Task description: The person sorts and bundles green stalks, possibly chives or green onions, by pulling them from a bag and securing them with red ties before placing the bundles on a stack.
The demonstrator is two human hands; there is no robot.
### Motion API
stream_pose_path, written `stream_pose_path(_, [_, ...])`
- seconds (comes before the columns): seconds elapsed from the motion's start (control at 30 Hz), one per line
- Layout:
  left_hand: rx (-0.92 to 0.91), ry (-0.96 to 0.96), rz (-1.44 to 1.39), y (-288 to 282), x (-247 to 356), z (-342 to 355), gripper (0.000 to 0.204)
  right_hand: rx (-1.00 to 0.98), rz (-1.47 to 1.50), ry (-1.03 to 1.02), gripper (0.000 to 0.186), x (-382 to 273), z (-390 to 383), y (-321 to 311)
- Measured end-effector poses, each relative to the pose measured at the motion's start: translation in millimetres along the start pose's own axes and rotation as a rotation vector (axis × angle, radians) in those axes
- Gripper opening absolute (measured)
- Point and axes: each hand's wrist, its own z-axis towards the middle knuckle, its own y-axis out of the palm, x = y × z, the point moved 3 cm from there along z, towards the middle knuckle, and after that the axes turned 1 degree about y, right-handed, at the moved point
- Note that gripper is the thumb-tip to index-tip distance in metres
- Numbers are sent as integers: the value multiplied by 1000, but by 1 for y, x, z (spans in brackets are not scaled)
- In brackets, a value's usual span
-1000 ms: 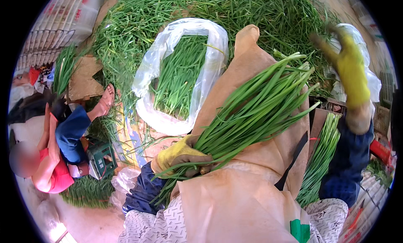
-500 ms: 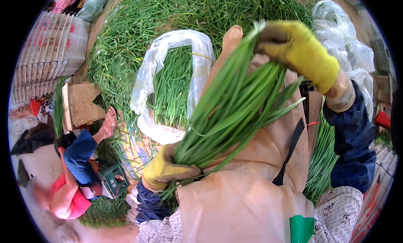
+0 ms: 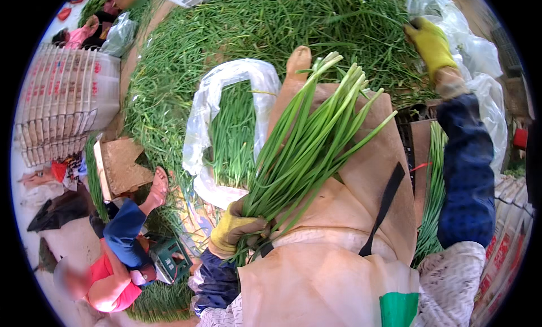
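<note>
My left hand (image 3: 237,228), in a yellow glove, grips a bunch of long green leafy stalks (image 3: 313,138) near its lower end. The pale ends fan out upward over the tan apron (image 3: 367,203) on my lap. My right hand (image 3: 426,45), also gloved, is stretched to the upper right beside the pile of loose green leaves (image 3: 243,25); its fingers are curled, and what is in them cannot be made out. An open clear bag (image 3: 197,118) holding more stalks lies left of the bunch.
A co-worker in red (image 3: 113,276) sits at lower left beside a green crate (image 3: 169,259) and cardboard (image 3: 124,169). Others (image 3: 96,31) are at top left. Stacked white bundles (image 3: 68,101) stand left, plastic bags (image 3: 485,112) and stalk bundles (image 3: 429,203) right.
My right hand swung down to grasp the top of the bunch, then moved off to the upper right. The bunch now rests more upright and fanned in my left hand.
</note>
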Motion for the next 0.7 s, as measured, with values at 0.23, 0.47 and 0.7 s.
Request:
stream_pose_path(0.23, [34,-22,15,-10,-6,4,39,-630,595,-106,28,-87,-109,21])
stream_pose_path(0.47, [89,-8,43,-10,-10,2,34,-438,853,43,22,-72,-114,26])
stream_pose_path(0.7, [60,-49,177,-12,-7,3,32,-114,-158,-203,66,-46,-36,-9])
